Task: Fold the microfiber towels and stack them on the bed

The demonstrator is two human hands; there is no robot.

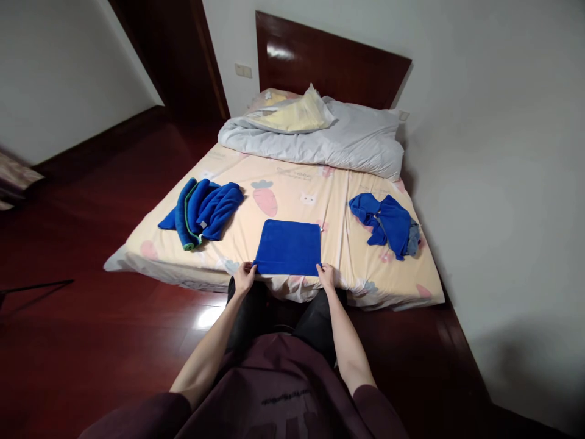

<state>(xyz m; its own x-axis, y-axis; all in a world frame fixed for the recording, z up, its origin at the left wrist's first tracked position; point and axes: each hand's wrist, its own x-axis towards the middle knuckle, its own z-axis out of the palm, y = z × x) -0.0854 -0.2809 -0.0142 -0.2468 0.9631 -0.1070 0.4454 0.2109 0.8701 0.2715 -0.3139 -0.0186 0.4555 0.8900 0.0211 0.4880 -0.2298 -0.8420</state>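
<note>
Just below the centre of the frame, here's a square blue cloth, spread flat on the near edge of the bed. Left hand and right hand, each grip pinched on a near corner! It looks light, soft and limp, probably more fuzzy than slippery, hardly fragile. One-handed it would likely sag; two corners look the surest hold.

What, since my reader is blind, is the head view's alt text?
A person's left hand and right hand hold the near corners of a flat blue cloth on a patterned bed. A blue heap lies left of the cloth, a mostly blue pile right.
</note>
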